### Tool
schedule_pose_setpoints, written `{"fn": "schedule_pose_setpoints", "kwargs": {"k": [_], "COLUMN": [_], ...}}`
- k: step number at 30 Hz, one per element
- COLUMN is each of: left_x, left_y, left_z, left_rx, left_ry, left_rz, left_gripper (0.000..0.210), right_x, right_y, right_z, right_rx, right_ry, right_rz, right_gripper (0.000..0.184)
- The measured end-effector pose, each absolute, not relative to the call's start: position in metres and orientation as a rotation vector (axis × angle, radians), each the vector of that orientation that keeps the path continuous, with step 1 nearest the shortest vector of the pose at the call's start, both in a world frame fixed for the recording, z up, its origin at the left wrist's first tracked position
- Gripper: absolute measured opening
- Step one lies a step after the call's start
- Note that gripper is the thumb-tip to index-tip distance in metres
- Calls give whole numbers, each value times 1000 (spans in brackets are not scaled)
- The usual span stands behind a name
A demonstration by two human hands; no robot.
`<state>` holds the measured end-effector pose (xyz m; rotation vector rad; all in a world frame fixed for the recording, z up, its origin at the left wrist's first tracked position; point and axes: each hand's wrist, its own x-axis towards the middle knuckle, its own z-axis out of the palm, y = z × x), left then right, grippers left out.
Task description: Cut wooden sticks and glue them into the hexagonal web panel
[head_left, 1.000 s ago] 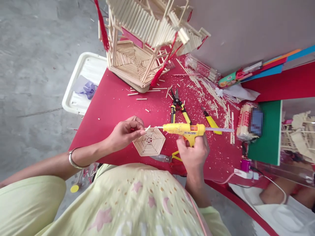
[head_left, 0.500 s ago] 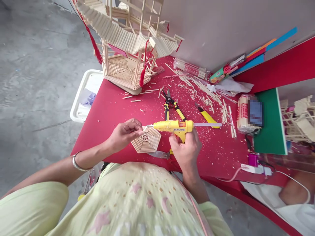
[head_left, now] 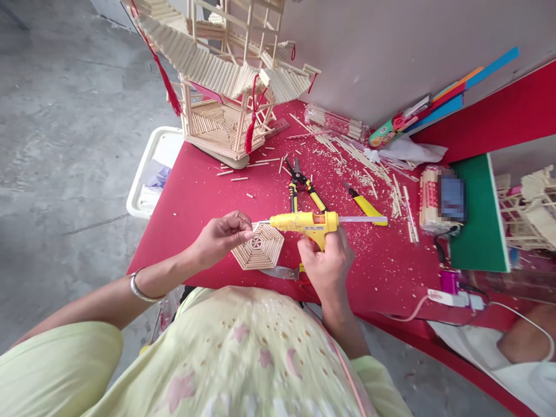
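Observation:
My right hand [head_left: 328,260] grips the handle of a yellow hot glue gun [head_left: 299,221], its nozzle pointing left and a clear glue stick [head_left: 362,220] jutting from its back. My left hand [head_left: 226,234] is closed in a pinch by the nozzle tip; whatever its fingers hold is too small to make out. Just beneath the nozzle, a hexagonal panel of thin wooden sticks [head_left: 263,252] lies on the red table [head_left: 204,191], partly covered by my left fingertips. A blade-like metal tool [head_left: 282,272] lies beside the panel, partly hidden by my right hand.
A stick-built pavilion model [head_left: 226,124] with red tassels stands at the back left. Yellow-black cutters [head_left: 299,185], a yellow utility knife [head_left: 367,207] and loose sticks [head_left: 360,153] lie beyond my hands. Right are bundled sticks [head_left: 428,197] and a power strip [head_left: 449,298]. Another person's arm [head_left: 527,336] shows lower right.
The view has shifted slightly. Both hands and the glue gun hold nearly the same place over the hexagonal panel.

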<state>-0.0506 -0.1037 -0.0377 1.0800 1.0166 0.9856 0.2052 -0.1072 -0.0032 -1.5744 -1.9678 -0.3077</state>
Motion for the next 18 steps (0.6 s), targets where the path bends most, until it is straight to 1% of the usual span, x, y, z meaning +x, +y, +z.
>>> {"fn": "schedule_pose_setpoints", "kwargs": {"k": [4, 8, 13, 18], "left_x": [-49, -45, -37, -33], "left_y": [-105, -102, -93, -90], "left_z": [-34, -27, -19, -18], "left_rx": [906, 614, 320, 239], "left_ry": [1020, 999, 963, 903], "left_rz": [955, 911, 861, 868], "left_gripper": [28, 33, 33, 32], "right_x": [205, 203, 198, 196], "right_y": [-107, -109, -115, -120], "right_z": [-3, -4, -4, -7], "right_rx": [-1549, -1505, -1470, -1478], "right_ry": [-1952, -1956, -2008, -2051], "right_rz": [-286, -246, -224, -235], "right_gripper": [24, 25, 20, 14]}}
